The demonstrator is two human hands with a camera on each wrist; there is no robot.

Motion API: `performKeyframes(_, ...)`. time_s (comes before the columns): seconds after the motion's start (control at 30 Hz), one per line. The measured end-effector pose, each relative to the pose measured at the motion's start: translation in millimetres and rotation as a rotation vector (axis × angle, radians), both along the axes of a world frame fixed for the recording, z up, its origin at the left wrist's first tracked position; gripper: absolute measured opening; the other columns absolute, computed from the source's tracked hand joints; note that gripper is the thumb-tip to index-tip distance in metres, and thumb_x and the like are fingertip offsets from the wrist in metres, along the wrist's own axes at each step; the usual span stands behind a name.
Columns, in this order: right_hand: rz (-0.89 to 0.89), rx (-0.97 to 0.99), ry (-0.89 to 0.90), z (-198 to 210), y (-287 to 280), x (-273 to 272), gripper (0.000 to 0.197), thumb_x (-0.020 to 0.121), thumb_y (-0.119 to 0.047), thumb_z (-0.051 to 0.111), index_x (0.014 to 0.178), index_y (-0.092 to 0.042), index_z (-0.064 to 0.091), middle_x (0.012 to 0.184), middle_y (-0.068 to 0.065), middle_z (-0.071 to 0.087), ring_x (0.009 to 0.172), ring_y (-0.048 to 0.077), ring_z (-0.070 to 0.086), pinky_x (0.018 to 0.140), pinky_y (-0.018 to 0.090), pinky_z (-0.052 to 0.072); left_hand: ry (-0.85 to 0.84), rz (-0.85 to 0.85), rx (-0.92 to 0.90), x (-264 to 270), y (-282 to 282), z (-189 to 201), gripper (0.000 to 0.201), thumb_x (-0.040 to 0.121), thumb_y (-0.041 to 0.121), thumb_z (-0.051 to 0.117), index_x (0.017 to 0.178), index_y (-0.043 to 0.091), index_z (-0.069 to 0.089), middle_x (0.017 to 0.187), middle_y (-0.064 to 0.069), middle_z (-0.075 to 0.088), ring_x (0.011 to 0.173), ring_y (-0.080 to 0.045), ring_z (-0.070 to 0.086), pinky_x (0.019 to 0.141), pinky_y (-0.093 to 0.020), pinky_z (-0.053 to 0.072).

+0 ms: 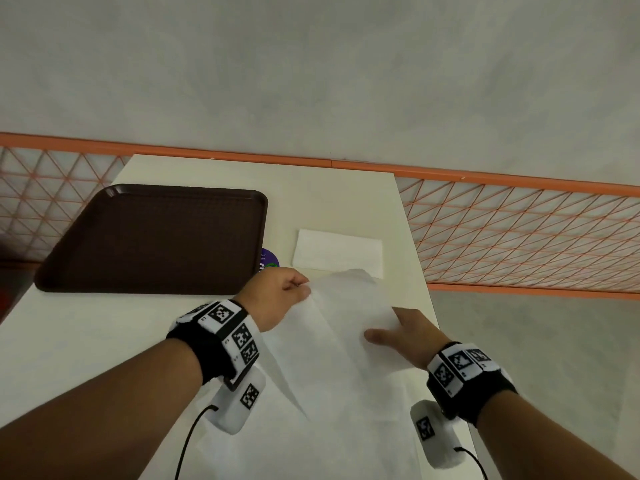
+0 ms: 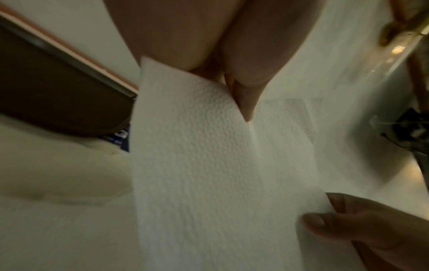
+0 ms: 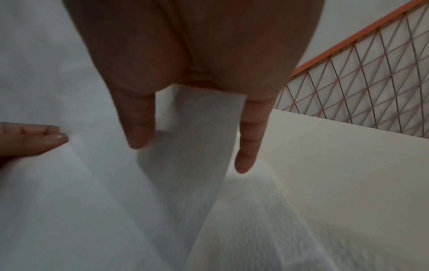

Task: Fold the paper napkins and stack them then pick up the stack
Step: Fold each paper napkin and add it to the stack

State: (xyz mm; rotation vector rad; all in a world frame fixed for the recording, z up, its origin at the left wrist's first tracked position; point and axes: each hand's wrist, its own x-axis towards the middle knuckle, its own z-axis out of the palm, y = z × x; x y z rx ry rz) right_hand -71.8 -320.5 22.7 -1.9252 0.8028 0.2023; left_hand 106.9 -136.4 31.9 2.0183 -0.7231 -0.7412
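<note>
Napkin (image 1: 341, 341), unfolded, is lifted over the desk (image 1: 104, 341), mid-fold, I judge. A folded one (image 1: 337, 251) lies beyond, beside a tray (image 1: 156, 237). Left hand (image 1: 277, 299) and right hand (image 1: 410, 336) each pinch an edge; next, align corners and crease.

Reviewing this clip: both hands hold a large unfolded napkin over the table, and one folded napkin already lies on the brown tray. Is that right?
Not quite. The folded napkin lies on the bare table to the right of the brown tray, not on it, as the head view shows. The rest holds: the left hand and right hand hold the large unfolded napkin over the table.
</note>
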Motion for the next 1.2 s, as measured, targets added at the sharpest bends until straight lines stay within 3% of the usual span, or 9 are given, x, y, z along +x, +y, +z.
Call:
performKeyframes(0.07,0.029,-0.012,0.012,-2,-1,0,0.005,0.085,-0.023,0.071,0.083,-0.018,0.071,0.081,-0.003,0.072,0.077,0.016,0.067,0.070,0.025,0.053,0.035,0.049,0.039,2,5,-7,0.011,0.090,0.016,0.063,0.098,0.009,0.068,0.093,-0.009,0.073,0.089,-0.023,0.068,0.085,-0.034,0.052)
performKeyframes(0.23,0.159,-0.268,0.067,12,-11,14,0.016,0.089,-0.025,0.063,0.079,-0.012,0.067,0.077,0.002,0.066,0.069,0.014,0.057,0.062,0.023,0.043,0.029,0.033,0.255,-1,18,-34,0.010,0.088,0.015,0.063,0.081,0.009,0.062,0.076,-0.008,0.065,0.071,-0.022,0.060,0.070,-0.031,0.050)
performKeyframes(0.43,0.276,-0.473,0.042,23,0,29,0.019,0.091,-0.024,0.059,0.103,-0.022,0.073,0.101,-0.003,0.072,0.096,0.018,0.063,0.083,0.025,0.048,0.259,0.103,0.265,-11,29,-52,0.009,0.091,0.007,0.058,0.082,0.003,0.057,0.086,-0.028,0.065,0.079,-0.037,0.066,0.073,-0.043,0.058)
performKeyframes(0.53,0.306,-0.487,-0.005,14,12,26,0.023,0.090,-0.016,0.058,0.104,-0.025,0.074,0.109,-0.008,0.070,0.102,0.014,0.063,0.091,0.026,0.048,0.382,0.151,0.237,-13,32,-55,0.010,0.095,0.006,0.052,0.098,0.005,0.061,0.092,-0.019,0.067,0.081,-0.029,0.066,0.070,-0.033,0.057)
performKeyframes(0.67,0.425,-0.528,-0.014,-7,26,14,0.034,0.087,-0.007,0.054,0.104,-0.029,0.074,0.116,-0.012,0.066,0.111,0.011,0.058,0.097,0.023,0.044,0.661,0.282,0.097,-10,37,-53,0.026,0.094,-0.010,0.041,0.102,0.001,0.063,0.087,-0.013,0.067,0.064,-0.019,0.069,0.054,-0.025,0.056)
performKeyframes(0.8,0.604,-0.593,0.029,-24,30,1,0.037,0.088,-0.011,0.055,0.119,-0.028,0.068,0.135,-0.010,0.054,0.128,0.011,0.043,0.104,0.019,0.031,0.754,0.453,0.103,-7,37,-52,0.021,0.095,0.012,0.046,0.105,0.003,0.063,0.097,-0.019,0.066,0.081,-0.030,0.064,0.073,-0.036,0.055)
performKeyframes(0.87,0.636,-0.590,0.034,-30,32,-5,0.033,0.088,-0.027,0.061,0.120,-0.030,0.066,0.138,-0.010,0.052,0.130,0.010,0.040,0.107,0.020,0.028,0.795,0.451,0.130,-5,35,-54,0.027,0.096,0.027,0.049,0.104,0.004,0.061,0.101,-0.020,0.066,0.087,-0.032,0.064,0.081,-0.040,0.052)
performKeyframes(1.03,0.738,-0.505,0.161,-36,37,-12,0.061,0.074,-0.070,0.061,0.122,-0.033,0.062,0.138,-0.013,0.049,0.131,0.007,0.037,0.110,0.026,0.027,0.442,0.247,0.269,-10,29,-71,0.021,0.086,0.018,0.070,0.103,0.008,0.062,0.104,-0.012,0.066,0.096,-0.027,0.065,0.083,-0.040,0.057)
performKeyframes(1.2,0.647,-0.552,0.125,-36,30,0,0.039,0.094,-0.052,0.047,0.121,-0.028,0.062,0.130,-0.010,0.056,0.120,0.012,0.048,0.100,0.027,0.038,0.120,0.180,0.398,-14,26,-72,0.024,0.082,0.017,0.073,0.104,0.016,0.065,0.090,0.000,0.055,0.082,-0.019,0.059,0.081,-0.031,0.055)
